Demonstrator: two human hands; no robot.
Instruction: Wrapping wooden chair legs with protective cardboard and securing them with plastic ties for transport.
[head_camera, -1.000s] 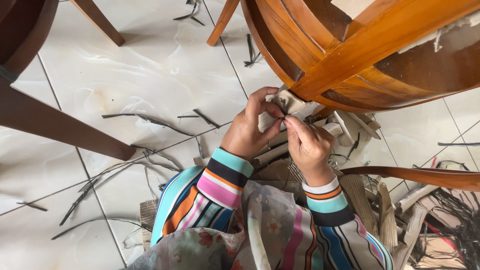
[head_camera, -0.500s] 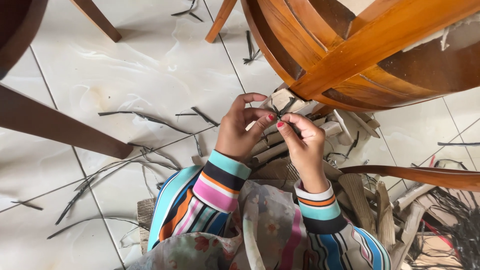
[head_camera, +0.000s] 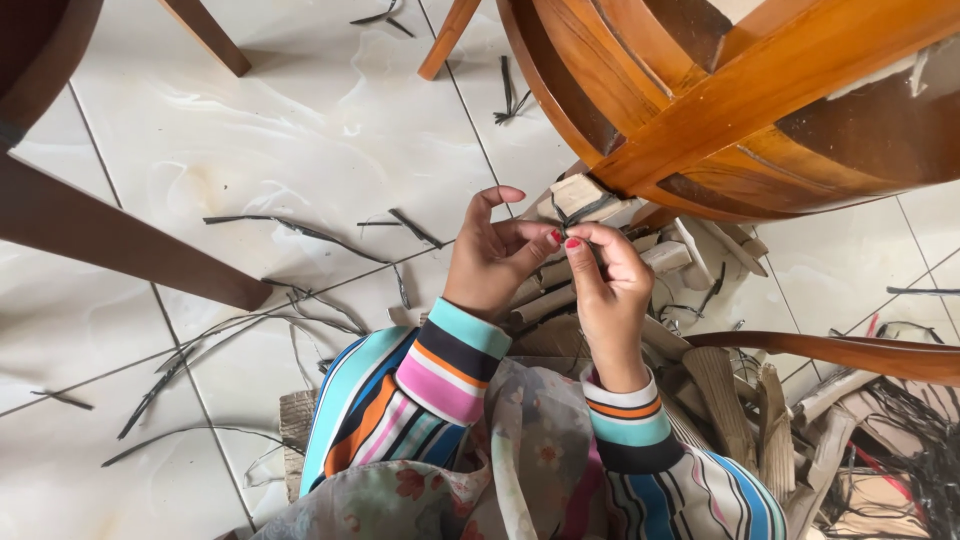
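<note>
Here, left hand (head_camera: 495, 255) and right hand (head_camera: 605, 285) pinched fingertip to fingertip on something too small to tell; pale strips (head_camera: 600, 265) lying crosswise just beyond.

packages: none | labels: none | signs: none | screens: none | view: floor, chairs, scraps only

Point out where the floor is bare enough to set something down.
Bare tile lies between the dark chair leg and the orange wooden chair. Crowded: the pile of dried strips below the left hand and right hand.
</note>
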